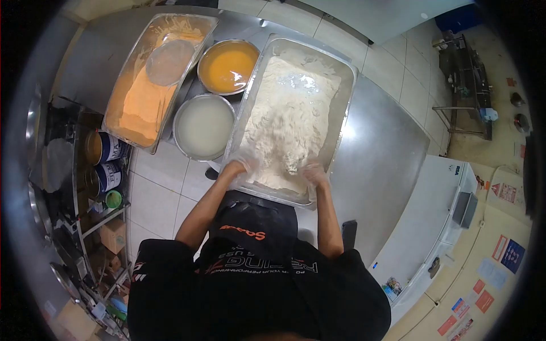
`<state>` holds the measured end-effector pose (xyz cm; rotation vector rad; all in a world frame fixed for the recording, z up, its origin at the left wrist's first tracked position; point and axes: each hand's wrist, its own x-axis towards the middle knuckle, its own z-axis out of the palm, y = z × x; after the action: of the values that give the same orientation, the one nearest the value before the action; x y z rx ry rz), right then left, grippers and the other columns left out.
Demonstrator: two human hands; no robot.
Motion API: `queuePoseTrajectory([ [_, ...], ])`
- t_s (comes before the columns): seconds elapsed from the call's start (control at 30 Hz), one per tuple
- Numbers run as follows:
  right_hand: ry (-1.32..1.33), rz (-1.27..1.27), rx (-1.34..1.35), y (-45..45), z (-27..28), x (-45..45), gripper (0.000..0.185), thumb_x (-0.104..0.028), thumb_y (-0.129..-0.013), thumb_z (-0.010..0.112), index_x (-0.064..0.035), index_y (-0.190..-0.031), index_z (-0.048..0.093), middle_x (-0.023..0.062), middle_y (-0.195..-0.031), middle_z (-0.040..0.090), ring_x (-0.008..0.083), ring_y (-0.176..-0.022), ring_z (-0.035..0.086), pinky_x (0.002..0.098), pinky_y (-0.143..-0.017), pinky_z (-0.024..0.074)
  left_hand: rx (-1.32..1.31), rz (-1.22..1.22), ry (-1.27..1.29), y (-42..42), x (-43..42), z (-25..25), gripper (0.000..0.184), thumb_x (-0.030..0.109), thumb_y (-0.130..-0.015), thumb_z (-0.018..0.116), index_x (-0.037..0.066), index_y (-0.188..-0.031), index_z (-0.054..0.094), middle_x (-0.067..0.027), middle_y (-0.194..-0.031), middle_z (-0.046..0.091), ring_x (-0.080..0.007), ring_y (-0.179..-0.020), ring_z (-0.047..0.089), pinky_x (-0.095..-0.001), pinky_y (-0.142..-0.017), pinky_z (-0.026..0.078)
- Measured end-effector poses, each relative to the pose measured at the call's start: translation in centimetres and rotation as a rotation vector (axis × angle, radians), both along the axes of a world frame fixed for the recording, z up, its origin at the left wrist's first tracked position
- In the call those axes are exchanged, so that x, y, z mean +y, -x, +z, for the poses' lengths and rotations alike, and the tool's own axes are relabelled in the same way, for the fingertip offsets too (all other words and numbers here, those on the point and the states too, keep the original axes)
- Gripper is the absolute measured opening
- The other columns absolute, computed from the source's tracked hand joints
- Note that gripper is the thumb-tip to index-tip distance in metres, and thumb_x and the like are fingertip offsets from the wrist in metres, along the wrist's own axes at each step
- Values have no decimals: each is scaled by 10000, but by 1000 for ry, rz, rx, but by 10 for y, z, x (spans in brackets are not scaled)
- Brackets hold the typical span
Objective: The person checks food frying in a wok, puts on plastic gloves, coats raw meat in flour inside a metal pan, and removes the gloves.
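Note:
A large metal tray holds white flour, heaped and blurred near the middle. My left hand, in a clear plastic glove, is at the tray's near left side by the flour. On the near right side is my right hand, gloved the same way, beside a clumpy pile of flour. The fingers of both hands are smeared or hidden by the gloves and flour. Left of the tray stand a bowl of orange-yellow liquid and a bowl of cloudy whitish liquid.
A second tray with orange powder and a round sieve lies at the far left. A phone rests on the steel table. Shelves with cans stand left, and a white freezer right.

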<state>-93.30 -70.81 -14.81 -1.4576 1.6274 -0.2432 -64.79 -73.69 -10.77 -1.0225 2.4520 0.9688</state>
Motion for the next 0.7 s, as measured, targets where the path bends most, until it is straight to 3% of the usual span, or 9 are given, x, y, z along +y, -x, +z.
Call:
queuePoseTrajectory([
  [0.03,0,3,0,0,-26,17,302,-106,-785,539,14,-1058,491,171,-849,601,252,-803,594,322,-757,475,-76,-89,40,7,7,14,258,207,-776,478,28,-742,661,-162,-751,650,-315,-683,606,-419,-721,454],
  [0.1,76,313,347,-12,-68,48,301,-255,-857,492,3,-997,560,165,-841,632,277,-781,618,383,-654,494,15,-84,94,33,36,-60,255,194,-771,480,11,-740,656,-170,-736,647,-321,-671,604,-423,-704,459],
  [0.13,18,252,360,-26,-69,50,332,-273,-839,515,9,-1010,554,171,-858,629,285,-795,615,385,-670,494,111,-84,141,43,44,-86,253,180,-765,481,-5,-737,652,-178,-722,643,-327,-659,602,-426,-687,464],
  [0.3,90,-59,242,-38,-37,4,532,-366,-748,629,40,-1075,524,202,-945,616,325,-867,603,397,-749,490,128,249,229,57,7,-72,350,194,-761,498,-31,-1010,597,-256,-1008,581,-352,-987,538,-439,-924,371],
  [0.47,342,99,372,-28,0,-54,636,-381,-686,695,48,-1118,510,217,-1011,599,345,-923,588,397,-814,476,26,488,47,49,-36,-31,519,236,-768,512,-21,-1217,492,-268,-1226,479,-370,-1205,403,-442,-1067,236],
  [0.57,542,270,482,-41,-47,-77,596,-319,-676,690,32,-1125,514,211,-1032,587,338,-943,577,386,-841,460,-132,428,689,60,-52,-59,550,284,-776,528,-20,-1230,471,-238,-1190,522,-353,-1164,450,-450,-1020,300],
  [0.63,572,357,421,-35,-58,-81,575,-278,-670,687,22,-1130,518,207,-1046,579,334,-956,570,379,-859,449,-81,490,-1,64,-79,-67,562,334,-773,558,-4,-1215,477,-223,-1164,544,-309,-1079,522,-461,-943,370],
  [0.67,533,351,323,-24,-53,-83,565,-257,-666,686,16,-1132,519,205,-1053,575,331,-962,566,375,-868,443,-76,490,9,59,-80,-80,562,334,-773,558,-4,-1215,477,-223,-1164,544,-309,-1079,522,-461,-943,370],
  [0.7,672,153,-99,-26,-23,-85,472,-212,-660,669,-6,-1070,556,217,-996,587,334,-965,561,414,-858,421,248,464,321,49,-79,-122,401,258,-759,545,4,-1068,550,-198,-1022,581,-317,-956,551,-444,-866,411],
])
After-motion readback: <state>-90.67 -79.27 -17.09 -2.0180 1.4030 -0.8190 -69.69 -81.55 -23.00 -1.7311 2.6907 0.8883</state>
